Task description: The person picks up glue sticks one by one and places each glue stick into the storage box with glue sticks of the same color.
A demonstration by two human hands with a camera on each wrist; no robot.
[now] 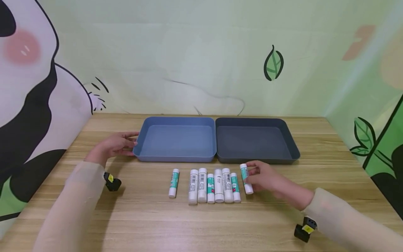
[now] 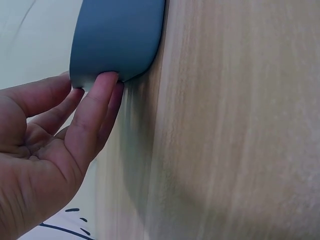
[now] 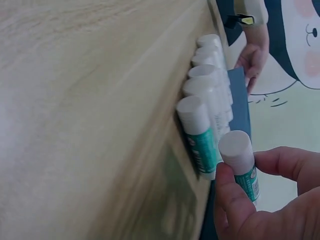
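My right hand (image 1: 267, 178) pinches a small glue stick (image 1: 244, 172) with a white cap and green label, between thumb and fingers. In the right wrist view that glue stick (image 3: 237, 151) is held just beside the row's end. Several white glue sticks (image 1: 218, 185), some larger and some with green labels, lie side by side in front of the trays. Another small green-labelled glue stick (image 1: 174, 182) lies apart on the left. At the blue tray (image 1: 176, 158), my left hand (image 1: 116, 145) touches the left end with extended fingertips (image 2: 106, 82), holding nothing else.
A dark grey tray (image 1: 258, 160) stands right against the blue one; no items show inside either. Both sit toward the back of the wooden table (image 1: 151, 224), before a printed cloth backdrop (image 1: 189, 63). A small black camera is on each wrist.
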